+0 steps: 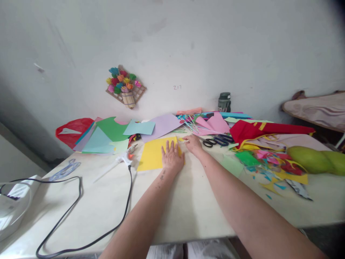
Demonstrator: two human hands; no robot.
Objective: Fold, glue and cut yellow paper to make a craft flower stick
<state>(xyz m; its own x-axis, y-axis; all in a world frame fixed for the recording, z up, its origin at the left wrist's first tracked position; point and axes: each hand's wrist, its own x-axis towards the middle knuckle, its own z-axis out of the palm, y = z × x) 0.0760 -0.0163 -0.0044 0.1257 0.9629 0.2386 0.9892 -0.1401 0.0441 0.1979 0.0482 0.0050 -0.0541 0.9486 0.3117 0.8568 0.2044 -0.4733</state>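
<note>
A yellow sheet of paper [151, 154] lies flat on the table. My left hand [172, 158] rests on its right part, palm down with the fingers spread. Just beyond the sheet's upper right corner is my right hand [193, 144], its fingers closed in a pinch. A small pale bit shows at the fingertips, too small to name. Right of that hand lie scissors [209, 142] with black handles and another pair with dark blue handles [223, 139]. A white glue gun [124, 158] sits left of the sheet.
The glue gun's black cord [126, 205] loops across the left front. Coloured papers [110, 127] line the back, near a dark bottle [224, 102]. Paper scraps [266, 172], red cloth [258, 129] and a large green rounded thing [307, 158] lie right. A power strip [20, 194] stands left.
</note>
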